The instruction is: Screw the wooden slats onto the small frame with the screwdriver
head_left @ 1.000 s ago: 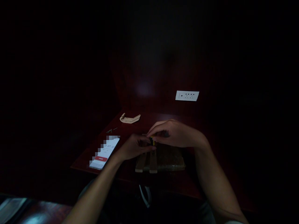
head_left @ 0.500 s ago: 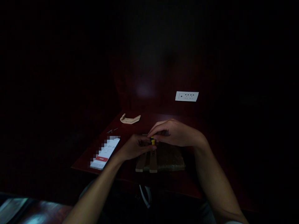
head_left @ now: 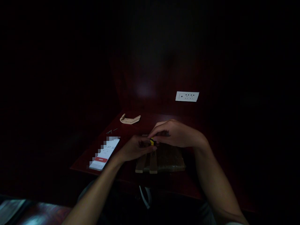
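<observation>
A small yellow-and-black handle (head_left: 152, 142), perhaps a screwdriver's, shows between my two hands above the wooden strips. My left hand (head_left: 136, 148) has thumb and fingers closed around its lower part. From the right, my right hand (head_left: 170, 133) pinches its top with bent fingers. Below them, a wooden strip (head_left: 153, 165) with a dark round spot near the left thumb lies beside a second wooden strip (head_left: 140, 165). Both rest along the left part of a brown, shiny flat block (head_left: 171, 161). The handle's lower end is hidden by my fingers.
A lit phone (head_left: 104, 154) lies left on the dark red table (head_left: 86, 162). Behind it are several thin metal pins or screws (head_left: 109, 132) and a curved pale wooden piece (head_left: 130, 120). A white socket plate (head_left: 187, 96) is on the back wall. Pale curved handles (head_left: 146, 197) show below the table edge.
The yellow-and-black handle has turned a little between my fingers, and less of its yellow part shows. Both hands stay in nearly the same place.
</observation>
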Available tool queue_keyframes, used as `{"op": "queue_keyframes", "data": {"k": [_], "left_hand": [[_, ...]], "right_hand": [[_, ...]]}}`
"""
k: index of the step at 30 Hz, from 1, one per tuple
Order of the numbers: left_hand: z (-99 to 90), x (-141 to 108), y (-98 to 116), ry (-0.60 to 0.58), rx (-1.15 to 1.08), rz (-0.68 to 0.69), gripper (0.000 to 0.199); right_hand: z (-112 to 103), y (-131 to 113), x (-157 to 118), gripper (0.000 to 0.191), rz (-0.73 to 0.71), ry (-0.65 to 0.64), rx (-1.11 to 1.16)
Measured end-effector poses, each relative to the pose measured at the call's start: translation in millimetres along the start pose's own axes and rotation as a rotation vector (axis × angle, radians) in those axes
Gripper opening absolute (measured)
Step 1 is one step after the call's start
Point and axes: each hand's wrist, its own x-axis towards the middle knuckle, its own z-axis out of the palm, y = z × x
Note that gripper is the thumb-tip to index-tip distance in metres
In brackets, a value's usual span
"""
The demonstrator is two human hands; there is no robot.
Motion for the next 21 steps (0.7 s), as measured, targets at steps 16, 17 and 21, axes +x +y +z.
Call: {"op": "queue_keyframes", "data": {"k": [16,17,21], "left_hand": [[1.8,0.0,-6.7,-0.028,-0.018,0.018,0.025],[2.6,0.0,-7.7,-0.032,-0.024,0.020,0.026],[6.7,-0.8,-13.2,-0.011,-0.019,0.014,0.029]], "right_hand": [[0.6,3.0,0.4,0.024,-0.017,0.007,0.019],[0.7,3.5,0.6,0.023,-0.014,0.006,0.017],[0.8,4.2,0.5,0.022,-0.023,0.009,0.008]]}}
